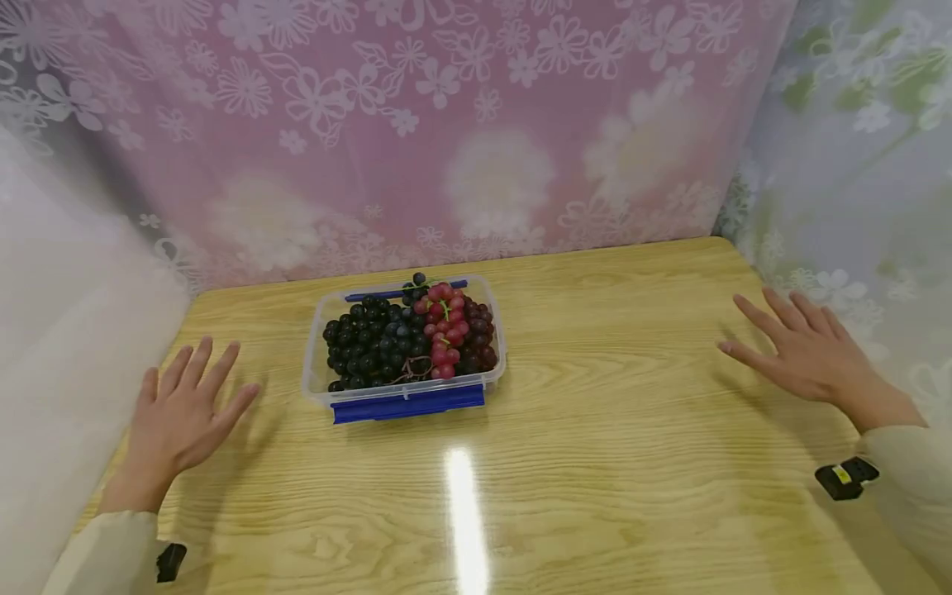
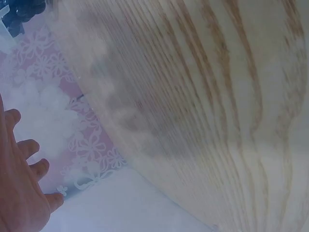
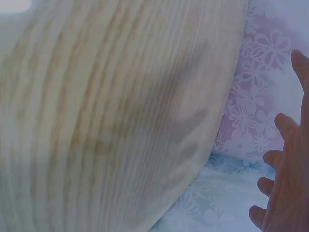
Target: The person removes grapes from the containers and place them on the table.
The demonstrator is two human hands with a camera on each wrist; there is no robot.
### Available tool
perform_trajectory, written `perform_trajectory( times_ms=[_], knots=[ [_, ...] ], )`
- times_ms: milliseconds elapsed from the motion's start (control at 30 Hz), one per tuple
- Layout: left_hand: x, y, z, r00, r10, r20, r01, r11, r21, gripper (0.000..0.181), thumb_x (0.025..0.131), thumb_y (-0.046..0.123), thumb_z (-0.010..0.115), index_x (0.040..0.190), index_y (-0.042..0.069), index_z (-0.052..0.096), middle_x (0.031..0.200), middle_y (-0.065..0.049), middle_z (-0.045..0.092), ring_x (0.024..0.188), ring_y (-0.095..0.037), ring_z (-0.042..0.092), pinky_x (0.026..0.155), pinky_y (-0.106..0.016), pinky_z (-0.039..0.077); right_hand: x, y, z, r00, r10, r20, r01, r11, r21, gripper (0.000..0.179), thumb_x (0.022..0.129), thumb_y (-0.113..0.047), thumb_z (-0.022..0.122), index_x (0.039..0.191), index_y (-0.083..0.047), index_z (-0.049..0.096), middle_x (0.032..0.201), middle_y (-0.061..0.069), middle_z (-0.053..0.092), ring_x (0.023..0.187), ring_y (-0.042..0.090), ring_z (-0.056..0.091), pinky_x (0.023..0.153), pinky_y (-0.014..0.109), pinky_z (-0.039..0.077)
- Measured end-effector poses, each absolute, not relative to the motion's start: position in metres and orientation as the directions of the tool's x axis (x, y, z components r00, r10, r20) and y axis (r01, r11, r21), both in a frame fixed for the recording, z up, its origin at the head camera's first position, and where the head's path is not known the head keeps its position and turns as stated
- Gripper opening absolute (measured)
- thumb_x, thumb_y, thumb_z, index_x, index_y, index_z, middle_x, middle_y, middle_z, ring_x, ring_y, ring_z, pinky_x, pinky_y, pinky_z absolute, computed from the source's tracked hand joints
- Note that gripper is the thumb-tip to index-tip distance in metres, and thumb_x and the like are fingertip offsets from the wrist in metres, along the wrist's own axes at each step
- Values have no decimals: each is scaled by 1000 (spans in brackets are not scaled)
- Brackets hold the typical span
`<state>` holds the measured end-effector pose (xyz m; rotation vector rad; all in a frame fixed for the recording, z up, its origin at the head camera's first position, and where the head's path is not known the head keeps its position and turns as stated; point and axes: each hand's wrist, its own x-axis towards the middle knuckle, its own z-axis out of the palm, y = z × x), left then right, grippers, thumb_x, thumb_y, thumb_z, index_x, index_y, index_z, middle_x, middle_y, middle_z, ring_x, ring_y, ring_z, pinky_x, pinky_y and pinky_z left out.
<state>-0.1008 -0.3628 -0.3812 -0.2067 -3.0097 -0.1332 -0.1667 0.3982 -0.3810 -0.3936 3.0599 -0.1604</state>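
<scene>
A clear plastic container [image 1: 316, 364] with blue locking flaps sits left of centre toward the back of the wooden table. Inside it lie black grapes [image 1: 368, 339] on the left, a bunch of bright red grapes [image 1: 446, 330] and darker red grapes [image 1: 479, 330] on the right. My left hand [image 1: 182, 413] is held over the table to the left of the container, fingers spread, holding nothing. Far to the right, my right hand [image 1: 806, 351] hovers with spread fingers and holds nothing, its shadow on the wood. In the left wrist view, dark grapes [image 2: 21, 12] show at the upper corner.
The wooden table [image 1: 595, 463] has a bright light reflection near its front middle. A pink flowered curtain [image 1: 476, 149] hangs behind the back edge. White cloth [image 1: 67, 330] borders the left side, and a pale flowered curtain [image 1: 855, 165] the right.
</scene>
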Motion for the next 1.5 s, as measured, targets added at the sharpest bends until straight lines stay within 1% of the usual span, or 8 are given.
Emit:
perform_trajectory(
  times_ms=[67,233,400,567,733,1000,1167,1500],
  knots=[
    [-102,-360,-382,-984,136,116,146,986,81,72,98,54,40,156,22,11,157,-20,8,142,-40,1,106,-65,-10,-168,397,-379,-963,-265,-35,-261,961,-91,84,94,-54,50,156,-22,2,155,27,1,137,52,-4,103,69,-5],
    [-104,-354,-383,-982,147,116,158,983,89,71,98,54,39,156,22,11,157,-19,8,142,-40,3,107,-64,-8,-170,393,-374,-962,-270,-30,-267,960,-83,83,94,-55,49,156,-23,3,156,25,1,137,51,-1,106,66,-5],
    [-106,-351,-383,-978,158,136,170,982,83,71,98,52,41,156,23,11,157,-18,9,143,-38,3,108,-64,-6,-174,385,-370,-961,-275,-38,-271,959,-85,82,95,-56,47,156,-24,3,156,25,0,138,50,-3,106,65,-8],
    [-109,-349,-381,-969,190,156,203,976,77,70,98,51,43,155,21,14,157,-18,10,142,-39,6,108,-63,-4,-178,374,-367,-959,-280,-48,-274,956,-100,82,95,-57,46,156,-24,3,156,24,0,139,49,-5,105,67,-6],
    [-112,-347,-376,-964,201,171,215,974,69,70,98,50,43,155,21,16,157,-18,11,142,-39,8,109,-62,-5,-182,359,-364,-951,-307,-35,-304,949,-85,81,94,-58,46,156,-24,5,157,22,1,140,46,-3,107,65,-3],
    [-120,-341,-368,-961,215,175,228,972,56,70,97,53,43,155,22,19,157,-17,12,142,-39,9,109,-61,-5,-187,332,-358,-941,-336,-32,-333,940,-80,80,95,-60,42,156,-25,4,158,18,-2,141,44,-6,108,62,-8],
    [-124,-337,-366,-960,224,167,236,970,58,70,97,54,43,155,23,19,158,-16,12,142,-37,9,110,-60,-5,-185,318,-356,-935,-354,-22,-352,934,-57,80,95,-61,41,156,-26,4,158,19,3,141,43,-5,108,61,-10],
    [-132,-323,-366,-954,255,160,269,961,68,68,97,54,42,154,23,22,157,-17,16,142,-38,12,110,-61,-1,-180,294,-350,-931,-361,-48,-359,932,-37,80,93,-65,40,155,-29,5,159,14,3,142,40,-6,106,65,-10]
  ],
)
